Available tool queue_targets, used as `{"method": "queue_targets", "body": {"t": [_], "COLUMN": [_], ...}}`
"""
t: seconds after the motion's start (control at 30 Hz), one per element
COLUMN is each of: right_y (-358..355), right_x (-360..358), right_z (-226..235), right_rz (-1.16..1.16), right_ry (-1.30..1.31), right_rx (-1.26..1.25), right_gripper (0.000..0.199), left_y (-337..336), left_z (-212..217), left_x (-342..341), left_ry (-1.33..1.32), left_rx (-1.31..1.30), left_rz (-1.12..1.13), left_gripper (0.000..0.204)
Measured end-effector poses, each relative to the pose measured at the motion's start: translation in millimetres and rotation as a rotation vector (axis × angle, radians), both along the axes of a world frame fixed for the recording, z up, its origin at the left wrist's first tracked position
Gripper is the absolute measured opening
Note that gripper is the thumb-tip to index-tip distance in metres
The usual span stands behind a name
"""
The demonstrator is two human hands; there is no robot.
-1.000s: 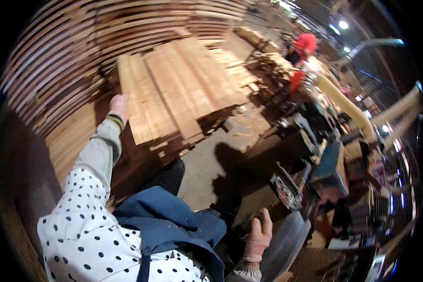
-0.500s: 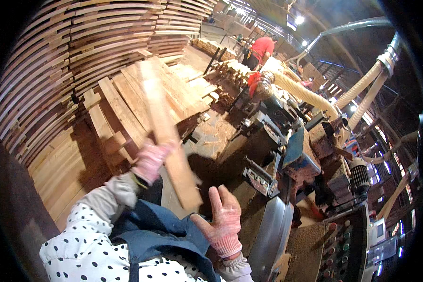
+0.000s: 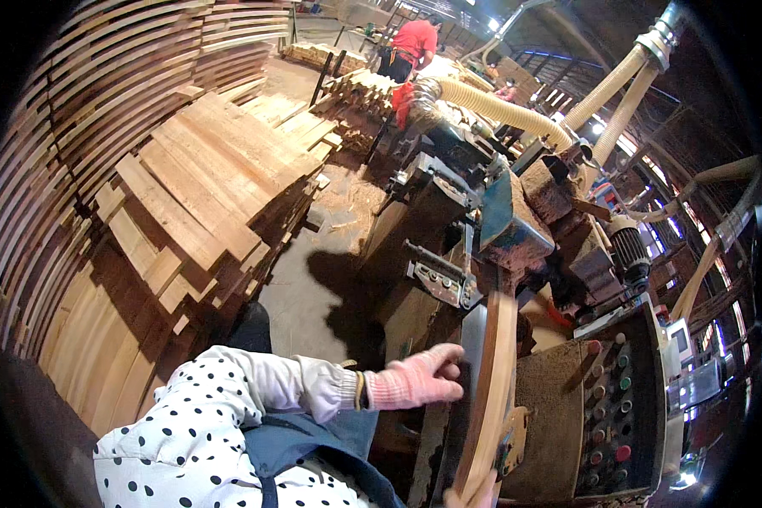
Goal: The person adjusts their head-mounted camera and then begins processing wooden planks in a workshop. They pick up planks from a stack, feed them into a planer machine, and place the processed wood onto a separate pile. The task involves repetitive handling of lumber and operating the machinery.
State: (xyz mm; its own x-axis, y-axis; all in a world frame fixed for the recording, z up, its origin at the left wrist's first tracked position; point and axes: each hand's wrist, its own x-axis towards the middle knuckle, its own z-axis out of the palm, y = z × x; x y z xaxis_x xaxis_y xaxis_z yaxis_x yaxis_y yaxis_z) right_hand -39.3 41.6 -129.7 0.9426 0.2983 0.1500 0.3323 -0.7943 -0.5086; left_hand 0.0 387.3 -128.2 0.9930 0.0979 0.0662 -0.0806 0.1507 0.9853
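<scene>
Inspecting the workstation, we find a wooden board lying lengthwise on the grey metal bed of a woodworking machine. Its far end reaches to just below the blue machine housing; its near end runs down to the lower edge of the view.

We note the left hand, in a pink-stained glove, just beside the board's left edge. Its fingers are loosely bent and a little spread, with nothing seen in them; we cannot tell whether the fingertips touch the bed. The right hand shows only in part at the board's near end, and we cannot tell how far its fingers close.

For room to move, we record a strip of concrete floor between the machine and a stepped stack of boards, partly under a dark shadow. Sawdust is scattered farther along it. The stack's near ends are uneven, several jutting toward the floor. A tall pile of spaced boards bounds the left side.

To the right of the board, we observe a control cabinet with rows of round push buttons set in its face. Beige corrugated hoses pass above. A co-worker in a red shirt bends at the far end.
</scene>
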Motion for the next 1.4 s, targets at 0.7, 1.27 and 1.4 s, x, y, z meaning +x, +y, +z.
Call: {"method": "queue_targets", "body": {"t": [0.7, 1.27, 1.4], "right_y": [186, -10, 17], "right_x": [289, 21, 78], "right_z": [-48, -25, -23], "right_rz": [-0.147, 0.054, 0.150], "right_ry": [-0.566, -0.580, -0.578], "right_rx": [0.138, -0.357, -0.296], "right_gripper": [0.082, 0.035, 0.032], "left_y": [370, 483, 477], "left_z": [-100, -181, -167], "left_x": [-276, -305, -316], "left_ry": [0.021, -0.132, -0.287], "left_rx": [-0.193, -0.501, -0.261], "left_rz": [1.876, 1.419, 1.489], "left_gripper": [0.062, 0.048, 0.046]}}
